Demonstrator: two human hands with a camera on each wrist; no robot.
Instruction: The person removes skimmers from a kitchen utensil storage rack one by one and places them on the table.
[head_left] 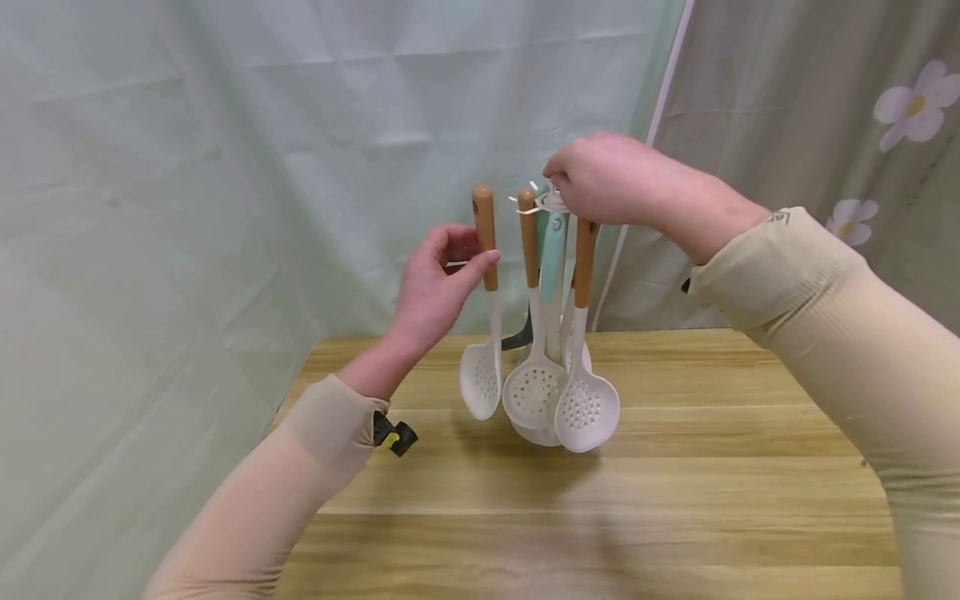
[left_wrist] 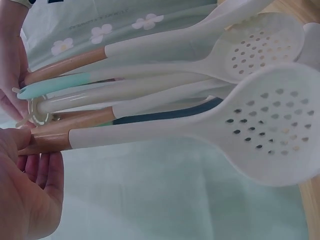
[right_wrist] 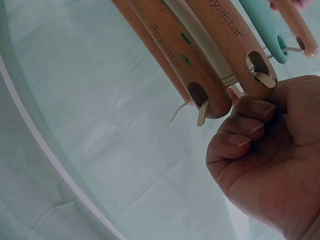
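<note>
A white utensil rack [head_left: 553,202] stands on the wooden table [head_left: 712,467] with several utensils hanging from its hooks: white slotted spoons [head_left: 534,392] with wooden handles [right_wrist: 170,50] and a teal-handled one [head_left: 553,250]. My right hand [head_left: 558,190] curls its fingers [right_wrist: 250,107] round the rack's top. My left hand [head_left: 480,254] pinches the wooden handle [left_wrist: 47,140] of a white slotted spoon [head_left: 482,379], holding it upright just left of the rack. Its perforated head [left_wrist: 265,130] fills the left wrist view.
A pale green cloth [head_left: 225,167] hangs behind the table and down its left side. A grey flowered curtain [head_left: 825,100] and a white pole [head_left: 660,108] stand at the back right. A small black and yellow clip [head_left: 393,435] sits at my left wrist.
</note>
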